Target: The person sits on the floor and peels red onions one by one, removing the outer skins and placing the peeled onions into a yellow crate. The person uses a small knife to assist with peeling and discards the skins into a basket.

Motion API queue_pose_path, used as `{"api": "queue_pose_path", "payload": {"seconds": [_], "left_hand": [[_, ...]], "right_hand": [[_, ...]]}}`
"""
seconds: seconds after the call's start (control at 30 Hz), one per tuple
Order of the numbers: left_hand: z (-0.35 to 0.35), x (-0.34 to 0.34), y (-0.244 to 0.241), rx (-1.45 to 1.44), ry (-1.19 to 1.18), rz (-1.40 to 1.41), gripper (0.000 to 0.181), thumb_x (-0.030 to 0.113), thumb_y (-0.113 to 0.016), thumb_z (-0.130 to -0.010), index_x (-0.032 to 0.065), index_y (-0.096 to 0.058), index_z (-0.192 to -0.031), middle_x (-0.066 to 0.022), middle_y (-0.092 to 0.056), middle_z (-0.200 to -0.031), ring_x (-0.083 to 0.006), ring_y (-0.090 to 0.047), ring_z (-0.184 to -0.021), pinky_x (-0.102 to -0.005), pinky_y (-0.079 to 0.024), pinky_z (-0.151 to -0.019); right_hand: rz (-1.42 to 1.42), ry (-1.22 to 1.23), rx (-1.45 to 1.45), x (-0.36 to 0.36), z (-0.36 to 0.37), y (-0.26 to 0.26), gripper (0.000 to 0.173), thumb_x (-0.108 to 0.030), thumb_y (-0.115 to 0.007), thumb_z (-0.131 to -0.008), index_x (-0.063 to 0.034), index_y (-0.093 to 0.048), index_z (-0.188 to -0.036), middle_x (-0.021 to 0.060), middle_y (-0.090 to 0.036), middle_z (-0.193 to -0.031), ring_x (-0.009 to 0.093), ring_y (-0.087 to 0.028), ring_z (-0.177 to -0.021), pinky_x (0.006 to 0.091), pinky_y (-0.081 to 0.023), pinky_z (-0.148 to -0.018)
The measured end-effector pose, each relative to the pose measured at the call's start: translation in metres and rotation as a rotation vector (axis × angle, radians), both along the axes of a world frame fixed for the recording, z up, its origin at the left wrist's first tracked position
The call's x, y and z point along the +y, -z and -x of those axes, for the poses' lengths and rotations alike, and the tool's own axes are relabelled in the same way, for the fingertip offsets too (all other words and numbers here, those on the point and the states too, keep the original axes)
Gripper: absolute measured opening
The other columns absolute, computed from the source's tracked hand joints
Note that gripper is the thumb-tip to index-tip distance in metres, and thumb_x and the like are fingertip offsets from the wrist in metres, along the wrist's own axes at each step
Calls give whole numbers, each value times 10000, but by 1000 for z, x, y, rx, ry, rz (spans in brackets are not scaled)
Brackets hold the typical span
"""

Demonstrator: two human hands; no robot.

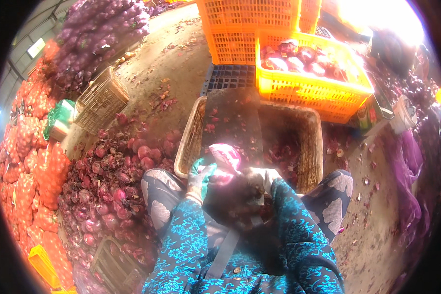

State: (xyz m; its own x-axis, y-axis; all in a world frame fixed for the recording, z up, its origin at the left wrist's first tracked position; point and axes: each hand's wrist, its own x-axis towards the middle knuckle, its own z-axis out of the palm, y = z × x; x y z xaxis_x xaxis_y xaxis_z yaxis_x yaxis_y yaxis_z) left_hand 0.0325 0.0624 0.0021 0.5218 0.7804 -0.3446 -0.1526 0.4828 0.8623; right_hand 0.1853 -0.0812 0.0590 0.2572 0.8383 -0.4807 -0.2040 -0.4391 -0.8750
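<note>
My left hand [201,175], in a white and teal work glove, holds a red onion [226,155]. The onion's upper part shows glossy magenta and white in the glare. My gloved right hand [264,178] is at the onion's right side with its fingers curled. Blur and shadow hide what those fingers hold, if anything. Under the onion a dark board [233,121] slopes across a dirty, pale plastic crate [318,147]. Scraps of red onion skin [210,128] stick to the board, and more dark red pieces lie inside the crate.
A yellow crate of red onions [308,88] stands beyond the crate, beside stacked orange crates [250,44]. Loose red onions [106,209] are heaped at my left. Orange net sacks [25,191] line the far left. A white bucket [403,114] and purple netting [408,198] are at right.
</note>
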Motion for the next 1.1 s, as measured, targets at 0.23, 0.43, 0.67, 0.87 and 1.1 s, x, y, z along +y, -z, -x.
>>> {"api": "queue_pose_path", "payload": {"seconds": [0.23, 0.43, 0.67, 0.87, 1.1], "left_hand": [[21, -19, -5, -60, 82, -129, 369, 117, -606, -772, 8, -526, -1116, -78, -562, -1109, -139, -565, -906, -247, -465, -818], [28, -39, -39, -196, 241, -159, 433, 86, -572, -784, -43, -456, -1180, -141, -537, -1148, -182, -562, -987, -278, -459, -857], [20, -44, -44, -221, 76, -116, 465, 118, -540, -732, -13, -473, -1173, -117, -556, -1115, -203, -558, -988, -307, -437, -891], [17, -55, -38, -283, 149, 47, 340, 65, -467, -821, 4, -504, -1152, -77, -576, -1062, -179, -566, -930, -282, -453, -825], [5, -66, -43, -332, 343, 373, 425, 138, -553, -787, -10, -467, -1176, -121, -569, -1073, -237, -563, -967, -346, -453, -859]], "right_hand": [[-32, 79, -22, 10, 7, -2, 248, -48, -594, -660, -31, -594, -908, 17, -588, -787, 88, -490, -713, 240, -388, -606], [89, 23, -179, 25, 5, -4, 316, 3, -621, -630, -14, -576, -942, 4, -565, -839, 84, -478, -761, 219, -373, -640], [-160, 172, 439, -27, 29, 20, 373, -399, -619, -805, -61, -572, -956, 11, -565, -819, 87, -495, -698, 248, -420, -602], [-213, 310, 406, -33, 38, -4, 323, -148, -677, -761, -34, -534, -1027, 13, -590, -856, 106, -540, -690, 240, -459, -623], [-287, 34, 166, -42, 3, -16, 212, -194, -605, -801, -4, -594, -895, 60, -613, -777, 139, -562, -694, 242, -433, -654]]}}
